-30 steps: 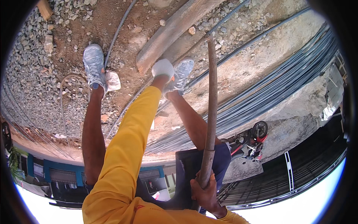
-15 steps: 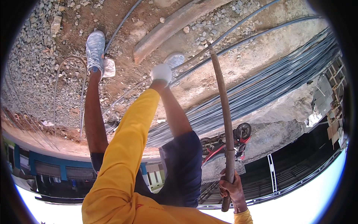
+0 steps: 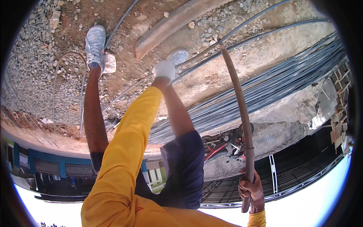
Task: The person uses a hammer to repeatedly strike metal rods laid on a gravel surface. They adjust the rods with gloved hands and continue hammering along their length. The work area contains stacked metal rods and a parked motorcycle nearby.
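My left hand, in a white glove and at the end of a yellow sleeve, is closed low by my right shoe. A thin steel rod runs into the glove along the ground; the fingers themselves are hidden. My right hand, bare, is wrapped round the lower end of a long, slightly curved brown pipe. The pipe has a thicker collar above my hand. Its far tip overlaps a grey steel rod; whether they touch I cannot tell.
A thick bundle of steel rods lies along the right. A long curb-like beam sits ahead of my feet, with gravel at the left. My left shoe is beside a pale stone. A red motorcycle stands beyond the bundle.
My right hand and the brown pipe have swung to the right, the tip shifting less than the held end. My left hand stays almost in place.
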The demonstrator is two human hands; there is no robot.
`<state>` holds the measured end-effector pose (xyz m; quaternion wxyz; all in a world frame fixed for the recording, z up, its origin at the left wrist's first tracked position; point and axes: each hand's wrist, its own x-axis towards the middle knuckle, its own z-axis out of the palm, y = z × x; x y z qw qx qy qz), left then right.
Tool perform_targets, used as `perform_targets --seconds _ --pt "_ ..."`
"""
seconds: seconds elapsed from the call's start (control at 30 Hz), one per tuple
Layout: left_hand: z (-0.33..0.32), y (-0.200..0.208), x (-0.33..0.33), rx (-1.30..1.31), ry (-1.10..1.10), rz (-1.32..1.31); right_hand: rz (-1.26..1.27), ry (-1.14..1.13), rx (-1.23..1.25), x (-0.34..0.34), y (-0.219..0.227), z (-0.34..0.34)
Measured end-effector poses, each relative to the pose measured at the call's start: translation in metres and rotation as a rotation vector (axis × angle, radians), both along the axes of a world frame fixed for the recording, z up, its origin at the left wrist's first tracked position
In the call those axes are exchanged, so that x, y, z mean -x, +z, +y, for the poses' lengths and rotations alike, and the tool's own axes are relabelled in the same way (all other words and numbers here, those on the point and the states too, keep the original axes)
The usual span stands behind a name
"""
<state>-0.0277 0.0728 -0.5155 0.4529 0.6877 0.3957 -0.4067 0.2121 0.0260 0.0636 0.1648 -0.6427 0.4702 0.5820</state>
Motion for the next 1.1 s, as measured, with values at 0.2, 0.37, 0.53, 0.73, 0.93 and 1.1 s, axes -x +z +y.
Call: perform_targets --seconds 0.2,0.37,0.53,0.73,0.93,1.1 --pt "-0.005 -0.002 0.000 0.022 0.020 -0.022 0.013 0.023 -0.007 -0.034 0.000 0.007" --pt "-0.003 -0.016 0.006 0.024 0.009 -0.043 0.016 0.077 0.007 -0.007 -0.014 0.016" --pt "-0.002 -0.038 0.010 -0.020 -0.009 -0.064 -0.006 0.166 0.019 0.046 -0.042 0.022" --pt "-0.013 -0.060 0.004 -0.008 0.000 -0.058 -0.044 0.163 -0.039 0.087 -0.078 0.012" --pt "-0.007 -0.028 0.003 0.049 -0.135 -0.048 -0.030 0.169 0.000 0.065 -0.046 -0.019" --pt "0.023 0.001 0.009 0.103 -0.096 -0.037 -0.044 0.096 -0.064 0.023 -0.005 -0.028"
